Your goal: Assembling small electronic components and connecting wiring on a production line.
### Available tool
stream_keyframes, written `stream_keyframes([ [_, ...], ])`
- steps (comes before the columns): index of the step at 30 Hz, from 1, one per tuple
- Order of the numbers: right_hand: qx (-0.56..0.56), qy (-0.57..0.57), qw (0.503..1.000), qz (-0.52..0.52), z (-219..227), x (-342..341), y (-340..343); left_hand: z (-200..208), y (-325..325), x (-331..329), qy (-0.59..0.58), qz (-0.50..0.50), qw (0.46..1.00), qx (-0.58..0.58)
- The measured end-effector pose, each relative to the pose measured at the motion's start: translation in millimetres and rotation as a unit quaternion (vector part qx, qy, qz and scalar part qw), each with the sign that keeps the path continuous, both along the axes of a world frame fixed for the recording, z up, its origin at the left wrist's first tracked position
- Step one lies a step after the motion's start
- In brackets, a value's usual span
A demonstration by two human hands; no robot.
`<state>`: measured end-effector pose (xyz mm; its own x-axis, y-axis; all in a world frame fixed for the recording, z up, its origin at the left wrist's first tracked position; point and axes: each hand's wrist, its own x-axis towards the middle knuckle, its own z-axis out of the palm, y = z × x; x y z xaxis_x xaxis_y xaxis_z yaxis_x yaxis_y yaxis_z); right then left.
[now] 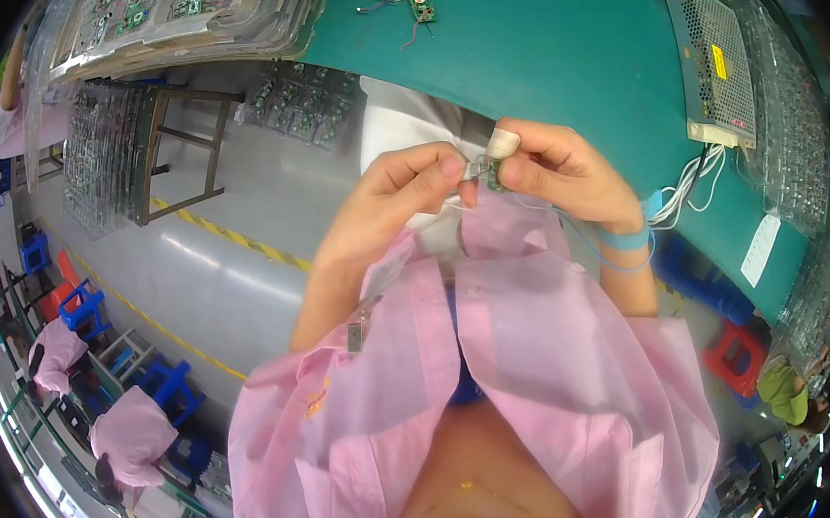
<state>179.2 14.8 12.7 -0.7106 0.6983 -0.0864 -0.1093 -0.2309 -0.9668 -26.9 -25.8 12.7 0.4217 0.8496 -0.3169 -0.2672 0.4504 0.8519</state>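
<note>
Head view: right hand (572, 174) pinching small green circuit board (493, 177), just above frame centre. Left hand (400, 187) narrow, fingertips just left of board; can't tell what's gripped. Matte green bench (551, 59) upper centre, perforated silver metal box (705, 72) upper right.

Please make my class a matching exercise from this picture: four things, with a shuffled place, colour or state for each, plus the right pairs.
1. Wristband
2. Small circuit board
3. Metal box
4. Stack of trays

A. Perforated, with white cables at one end
B. At the picture's upper left
C. Light blue
D. Pinched by the right hand

Pairs: 1-C, 2-D, 3-A, 4-B
</note>
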Motion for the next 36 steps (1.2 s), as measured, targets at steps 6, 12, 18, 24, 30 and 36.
stream_keyframes([
  [6,0.011,0.001,1.0,0.016,1,-2,0,-1,-3,-3,-0.025,-0.017,1.0,0.009],
  [12,0.005,-0.036,0.999,0.04,0,-2,0,-3,-6,-7,-0.028,-0.016,0.999,0.01],
  [18,0.046,-0.116,0.987,0.1,7,-5,11,-6,-1,-13,0.004,-0.026,0.999,0.038],
  [24,0.05,-0.003,0.999,0.008,11,-5,22,2,1,-2,-0.066,0.009,0.998,0.011],
  [30,0.006,-0.06,0.994,0.089,19,-15,21,-8,1,-9,-0.016,0.039,0.999,-0.013],
  [36,-0.19,0.151,0.967,-0.084,18,-38,-14,-5,3,-12,-0.2,0.018,0.976,-0.079],
])
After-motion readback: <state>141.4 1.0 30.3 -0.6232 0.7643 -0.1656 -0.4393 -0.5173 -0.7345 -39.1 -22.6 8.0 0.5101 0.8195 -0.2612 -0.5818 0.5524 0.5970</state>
